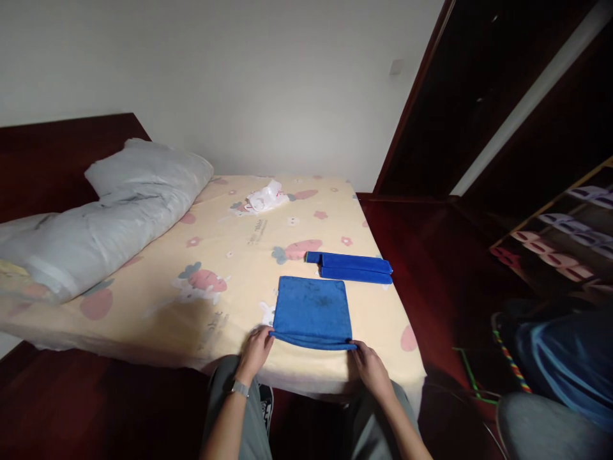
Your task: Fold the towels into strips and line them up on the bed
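A blue cloth [313, 308], folded to a near square with dark stains, lies on the bed [244, 268] near its front edge. My left hand [258, 348] pinches the cloth's near left corner. At the near right corner, my right hand [368, 364] grips the same cloth. The near edge is slightly raised and sags between the two hands. Just beyond it, close to the bed's right edge, rests a brighter blue folded cloth [357, 268] in a long strip, with a narrow end sticking out to the left. Neither hand touches that strip.
A crumpled white plastic bag [267, 197] lies farther back on the bed. A quilt in clear plastic [143, 191] fills the left side by the headboard [62, 150]. On the right are a slipper rack [558, 239], a grey stool [541, 428] and blue fabric [569, 358].
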`<state>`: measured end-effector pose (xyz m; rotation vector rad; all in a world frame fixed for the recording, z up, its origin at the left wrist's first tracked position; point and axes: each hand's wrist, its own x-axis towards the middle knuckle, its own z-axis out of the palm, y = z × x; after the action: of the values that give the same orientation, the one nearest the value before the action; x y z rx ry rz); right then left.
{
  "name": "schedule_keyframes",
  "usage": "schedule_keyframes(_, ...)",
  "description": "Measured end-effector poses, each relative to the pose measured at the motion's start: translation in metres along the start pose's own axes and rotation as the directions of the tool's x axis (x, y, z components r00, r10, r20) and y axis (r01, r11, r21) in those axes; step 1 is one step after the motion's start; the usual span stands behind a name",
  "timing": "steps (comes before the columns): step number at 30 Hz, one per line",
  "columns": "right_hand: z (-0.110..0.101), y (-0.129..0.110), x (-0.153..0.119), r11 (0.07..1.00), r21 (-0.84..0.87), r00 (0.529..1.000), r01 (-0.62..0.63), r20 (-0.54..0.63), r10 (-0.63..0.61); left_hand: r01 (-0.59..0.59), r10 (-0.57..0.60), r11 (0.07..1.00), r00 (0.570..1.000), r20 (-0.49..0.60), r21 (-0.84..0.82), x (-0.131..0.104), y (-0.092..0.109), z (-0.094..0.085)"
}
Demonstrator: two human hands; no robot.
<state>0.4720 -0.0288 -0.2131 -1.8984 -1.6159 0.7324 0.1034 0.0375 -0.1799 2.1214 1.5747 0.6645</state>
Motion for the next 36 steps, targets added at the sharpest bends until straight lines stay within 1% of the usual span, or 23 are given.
schedule_keyframes(4,-0.0009,0.0000,0.0007,1.000,0.000,1.000,-0.002,0.006,0.002,-0.008,0.008,1.000,1.000,0.010,0.001,0.0005,-0.0019,0.0008)
schedule_keyframes(9,-0.0014,0.0014,0.0024,0.999,0.035,0.999,0.034,0.018,-0.035,-0.021,0.021,1.000,1.000,0.010,-0.006,0.0017,-0.0050,0.0024)
schedule_keyframes(14,0.0004,0.0030,0.0031,0.999,0.053,1.000,0.008,0.000,-0.008,-0.014,0.014,1.000,1.000,0.002,-0.006,0.0019,-0.0070,0.0038)
schedule_keyframes(20,0.0012,0.0045,0.0038,0.999,0.042,1.000,-0.011,0.014,0.011,-0.010,0.010,1.000,1.000,0.000,-0.001,0.0010,-0.0090,0.0047)
schedule_keyframes(36,0.0018,0.0067,0.0043,0.999,0.043,1.000,-0.002,0.014,0.002,-0.021,0.021,1.000,1.000,-0.002,-0.007,0.0018,-0.0052,0.0032)
